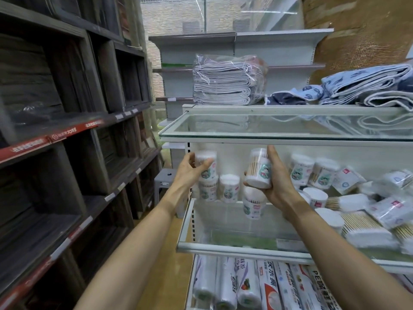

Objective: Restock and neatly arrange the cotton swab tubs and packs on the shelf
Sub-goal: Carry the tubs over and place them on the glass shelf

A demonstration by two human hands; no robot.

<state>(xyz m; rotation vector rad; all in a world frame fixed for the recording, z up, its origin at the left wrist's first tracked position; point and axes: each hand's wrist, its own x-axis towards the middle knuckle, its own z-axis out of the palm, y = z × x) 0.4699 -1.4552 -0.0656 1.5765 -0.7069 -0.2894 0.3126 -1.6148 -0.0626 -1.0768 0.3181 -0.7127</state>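
Note:
My left hand point(190, 170) grips a white-lidded cotton swab tub point(206, 162) that sits on top of another tub point(207, 190) at the left end of the glass shelf point(234, 247). My right hand point(278, 175) holds a second clear tub point(259, 167) of wooden swabs, tilted, above the shelf's middle. One tub point(229, 187) stands beside the left stack and another point(253, 204) sits under my right hand. More tubs point(311, 170) stand at the back right. Loose swab packs point(366, 227) lie jumbled on the right.
A glass shelf above point(268, 128) hangs close over both hands. Folded towels point(225, 81) and blue cloths point(366, 86) lie on top. Rolls of bags and wrap point(248, 285) fill the shelf below. Dark wooden shelving point(67, 130) lines the left side of the aisle.

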